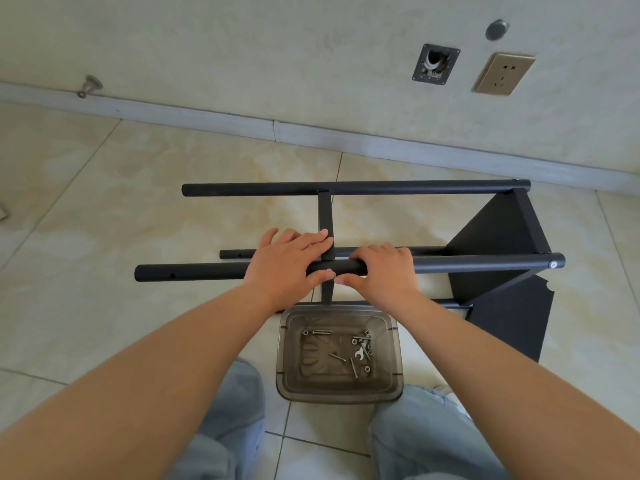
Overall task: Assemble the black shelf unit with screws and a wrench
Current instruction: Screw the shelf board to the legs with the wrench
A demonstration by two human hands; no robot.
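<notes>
The black shelf unit [349, 237] lies on its side across the middle of the frame, presumably so the joints face up where I can reach them. I count four round black poles in view: one far [353, 188], one near [467, 264], and two lower ones partly hidden. One black panel [498, 230] is already seated at the right end, and one narrow crossbar frame [325, 216] spans the poles at mid-length.

My left hand [287, 261] rests over the near pole at the crossbar joint, fingers laid flat across it and thumb beneath. My right hand [381, 271] grips the same pole just beside it, fingers curled over the top. Both thumbs meet at a small bright screw head [329, 270] on the pole's near side; I judge I am seating it by hand before tightening.

One clear plastic tray [391, 341] sits at lower centre between my knees, placed within easy reach. It holds one small wrench [361, 353], untouched, roughly four loose screws and several nuts; the exact nut count is unclear.

One fitted screw [553, 265] shows at the near pole's right end.
</notes>
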